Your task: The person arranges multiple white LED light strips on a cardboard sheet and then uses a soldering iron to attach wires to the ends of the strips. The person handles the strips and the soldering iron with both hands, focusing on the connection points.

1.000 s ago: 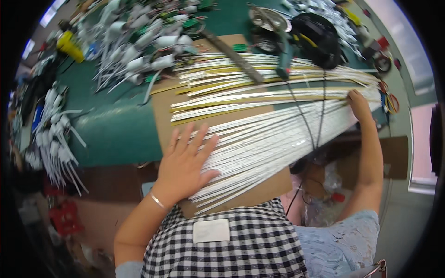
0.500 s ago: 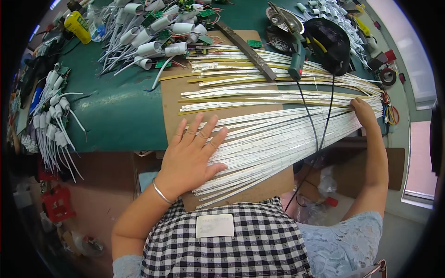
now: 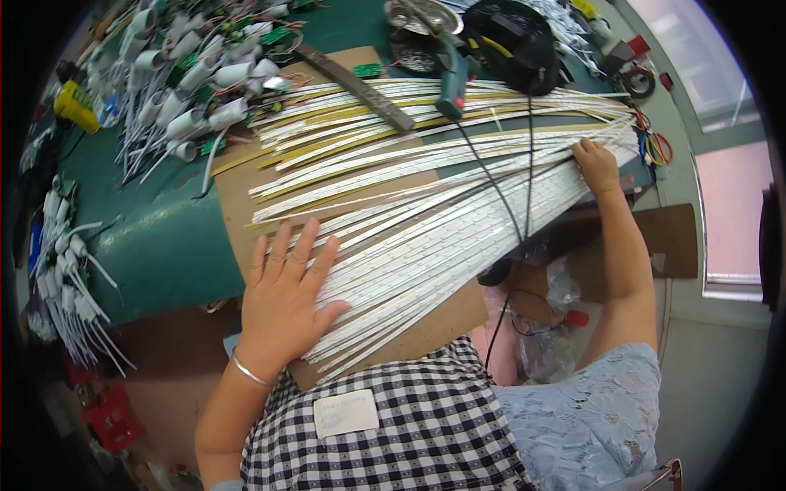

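Long thin white LED strips [image 3: 409,250] lie fanned side by side over a brown cardboard sheet [image 3: 446,317], some hanging past the table's near edge. My left hand [image 3: 288,286] rests flat on their left ends, fingers spread, with a bracelet at the wrist. At the strips' bunched right ends, my right hand [image 3: 598,168] has its fingertips closed on a slim LED strip [image 3: 368,200], which runs leftward above the near bunch and is slightly blurred. Beyond it lie more LED strips with yellowish edges [image 3: 327,151].
A dark metal bar [image 3: 360,88] lies across the far strips. Past them are a green-handled tool [image 3: 453,86], its black cables crossing the strips, a metal dish [image 3: 424,16] and a black mesh cap [image 3: 512,41]. White tubes with wires and green boards [image 3: 196,74] heap up at left.
The view has shifted and tilted, so the table appears farther left. One strip now lies between the near and far bunches, by my right fingertips. My left hand stays flat on the strips.
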Demonstrator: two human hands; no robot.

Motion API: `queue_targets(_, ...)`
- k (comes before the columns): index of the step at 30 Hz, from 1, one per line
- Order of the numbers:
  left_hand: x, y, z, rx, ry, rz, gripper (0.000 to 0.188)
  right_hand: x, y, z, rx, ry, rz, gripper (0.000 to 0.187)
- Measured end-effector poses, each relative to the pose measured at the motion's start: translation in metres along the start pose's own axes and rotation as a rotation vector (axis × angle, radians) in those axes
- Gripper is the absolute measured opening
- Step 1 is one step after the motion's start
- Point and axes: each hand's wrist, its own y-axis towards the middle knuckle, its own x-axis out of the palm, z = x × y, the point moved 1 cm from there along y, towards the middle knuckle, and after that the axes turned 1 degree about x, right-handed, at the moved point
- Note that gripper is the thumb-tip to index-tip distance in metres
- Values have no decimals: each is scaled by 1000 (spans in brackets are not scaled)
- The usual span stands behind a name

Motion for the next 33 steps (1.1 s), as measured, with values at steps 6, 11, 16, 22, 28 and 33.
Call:
queue_targets(6,6,-6,-1,1,71,16,80,2,6,4,24,-7,38,8)
queue_targets(11,6,-3,-1,3,96,-16,82,2,14,3,97,-4,217,6)
queue_targets(16,2,-1,1,-10,87,-58,82,11,15,-9,194,120,195,6)
queue_targets(22,2,1,1,-19,79,-84,79,6,-3,-4,203,152,102,4)
queue_targets(28,3,0,2,-33,128,-107,78,-3,12,-1,344,91,290,6)
queue_targets(33,5,1,0,-13,149,-94,78,-19,9,2,442,57,563,7)
